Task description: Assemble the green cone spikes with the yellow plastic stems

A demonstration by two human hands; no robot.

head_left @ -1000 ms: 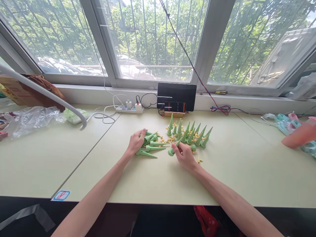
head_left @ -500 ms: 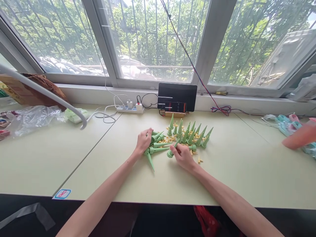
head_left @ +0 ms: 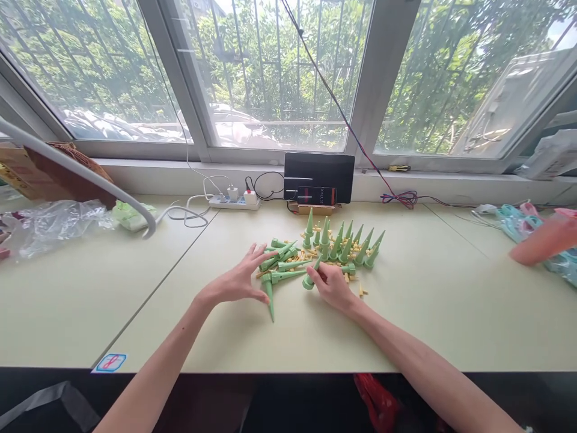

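My left hand (head_left: 241, 278) is open, thumb and fingers spread wide at the left side of a loose pile of green plastic spikes (head_left: 288, 264). Its thumb tip is at a green spike (head_left: 270, 296) that points toward the table's front. Between the fingers and thumb of my right hand (head_left: 332, 285) is a green plastic spike (head_left: 309, 280), its wide collared end down and its tip up. Several more green spikes (head_left: 347, 245) stand upright on their collars behind my right hand. Small yellow plastic fittings (head_left: 362, 291) lie scattered among the spikes.
A tablet (head_left: 319, 171) with a phone (head_left: 316, 196) before it stands at the back. Left of them lies a power strip (head_left: 234, 201) with cables. Clear plastic bags (head_left: 58, 222) are at far left. On the right is a blurred pinkish-orange object (head_left: 541, 243).
My left hand has moved left and nearer, and its fingers have spread apart. My right hand keeps hold of the green spike in nearly the same place. The whole view has shifted slightly.
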